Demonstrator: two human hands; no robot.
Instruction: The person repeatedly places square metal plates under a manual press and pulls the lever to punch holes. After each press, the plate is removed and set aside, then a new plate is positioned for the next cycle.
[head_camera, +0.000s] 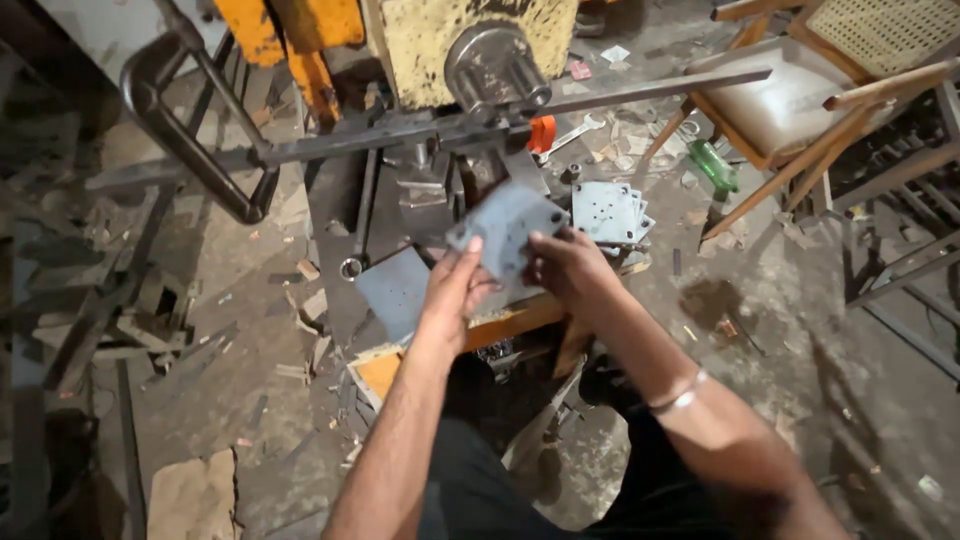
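A grey square metal plate (508, 228) with small holes is held up in front of a yellow press machine (470, 45). My left hand (455, 290) grips its lower left edge, thumb on top. At the plate's lower right edge is my right hand (568, 268), fingers curled around it; a thin bangle sits on that forearm. A stack of similar grey plates (610, 212) lies just right of the held plate, on the press bed. Another flat grey plate (395, 290) rests below and left of my left hand.
A long steel bar (330, 143) crosses under the press, with a curved handle (190, 150) at left. An orange part (541, 133) sits near the bar. A wooden chair frame (800, 100) and green bottle (712, 165) stand right. Scrap metal litters the floor (230, 330).
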